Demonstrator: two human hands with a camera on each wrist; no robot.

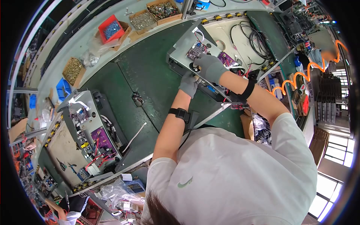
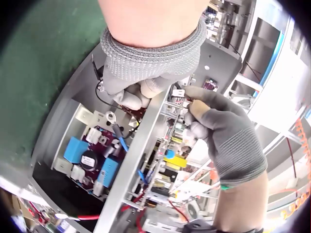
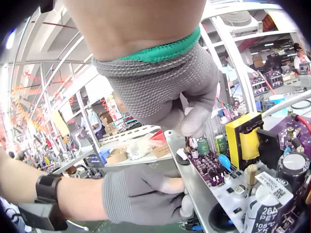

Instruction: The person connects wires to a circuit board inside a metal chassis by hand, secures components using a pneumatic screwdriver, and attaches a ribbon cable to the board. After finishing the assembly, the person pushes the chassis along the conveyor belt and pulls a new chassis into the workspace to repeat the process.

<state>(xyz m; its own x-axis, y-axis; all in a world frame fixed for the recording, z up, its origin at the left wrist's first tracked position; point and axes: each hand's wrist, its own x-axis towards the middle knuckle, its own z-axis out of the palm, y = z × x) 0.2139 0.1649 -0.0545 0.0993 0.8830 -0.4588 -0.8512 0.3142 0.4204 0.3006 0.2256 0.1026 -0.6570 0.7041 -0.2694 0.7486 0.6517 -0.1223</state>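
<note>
A grey metal chassis (image 1: pixel 180 52) with circuit boards lies tilted on the green bench. My gloved left hand (image 1: pixel 188 84) is at its near side; in the left wrist view that hand (image 2: pixel 146 68) has its fingers curled against the metal plate (image 2: pixel 127 177), beside a thin black wire. On the plate's other side, my right hand (image 2: pixel 233 145) has thumb and fingers drawn together near a white connector (image 2: pixel 178 92). Whatever lies between these fingertips is hidden. The right wrist view shows my right hand (image 3: pixel 160 92) above the small purple board (image 3: pixel 211 167), and my left hand (image 3: pixel 146 194) below.
A second open chassis (image 1: pixel 93 127) stands on the left. Trays of screws (image 1: pixel 142 20) and a red bin (image 1: pixel 111 29) line the far edge. Black cable (image 1: pixel 258 41) lies coiled beyond the chassis, and an orange coiled hose (image 1: pixel 309 69) hangs at right.
</note>
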